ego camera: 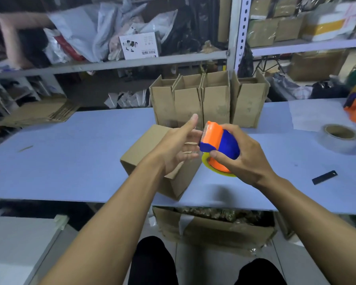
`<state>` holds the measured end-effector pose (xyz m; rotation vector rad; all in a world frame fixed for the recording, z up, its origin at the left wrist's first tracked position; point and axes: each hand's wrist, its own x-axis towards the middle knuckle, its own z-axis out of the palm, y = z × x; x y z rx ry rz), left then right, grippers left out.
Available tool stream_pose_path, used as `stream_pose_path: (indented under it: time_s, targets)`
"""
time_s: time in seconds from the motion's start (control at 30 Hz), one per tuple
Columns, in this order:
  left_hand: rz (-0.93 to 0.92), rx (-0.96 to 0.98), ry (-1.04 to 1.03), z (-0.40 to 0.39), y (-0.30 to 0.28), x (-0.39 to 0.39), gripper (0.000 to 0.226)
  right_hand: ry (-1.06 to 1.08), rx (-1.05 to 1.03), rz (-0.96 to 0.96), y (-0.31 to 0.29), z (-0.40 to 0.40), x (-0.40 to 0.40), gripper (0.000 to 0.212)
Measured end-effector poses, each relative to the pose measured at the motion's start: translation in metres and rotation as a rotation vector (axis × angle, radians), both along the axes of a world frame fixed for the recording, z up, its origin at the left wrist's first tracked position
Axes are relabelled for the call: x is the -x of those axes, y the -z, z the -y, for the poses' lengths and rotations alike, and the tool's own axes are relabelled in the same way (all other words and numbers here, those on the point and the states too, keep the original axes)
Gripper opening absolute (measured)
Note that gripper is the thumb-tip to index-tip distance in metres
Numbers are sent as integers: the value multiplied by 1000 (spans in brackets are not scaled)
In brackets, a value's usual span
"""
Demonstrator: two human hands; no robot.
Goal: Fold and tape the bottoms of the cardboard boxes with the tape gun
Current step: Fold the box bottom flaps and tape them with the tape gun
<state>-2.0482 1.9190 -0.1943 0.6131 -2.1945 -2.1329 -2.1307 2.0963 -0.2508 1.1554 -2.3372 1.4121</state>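
Right hand [242,153] grips the orange-and-blue plastic tape gun [218,144] above the table; left hand [180,145] is open, fingers at its cutter end. Brown cardboard box [152,159] sits below on the pale blue table [70,157]. Best: pull tape end free, then hold the flaps flat.

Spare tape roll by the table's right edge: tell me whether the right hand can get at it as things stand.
Probably not yet: the right hand grips the tape gun, so it is occupied. The way across the table to the spare tape roll looks free.
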Motion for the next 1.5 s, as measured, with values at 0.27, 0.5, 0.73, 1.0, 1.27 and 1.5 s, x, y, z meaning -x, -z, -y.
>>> stream_pose_path:
  time_s: [0.27,0.5,0.73,1.0,1.27,1.5]
  targets:
    - [-154,274,-98,-3,1,-5,20,86,-134,-78,-2,1,-3,64]
    - [-7,390,-315,12,13,5,27,102,-426,-158,-7,17,-8,64]
    - [94,600,-319,45,27,0,17,93,-502,-142,12,7,-12,64]
    - [117,1216,-137,59,45,7,25,79,-593,-159,20,19,-16,59]
    - [105,1487,-192,51,64,0,36,86,-726,-175,17,29,-13,56]
    - [-252,1143,-30,56,66,-16,36,117,-868,-186,12,39,-10,71]
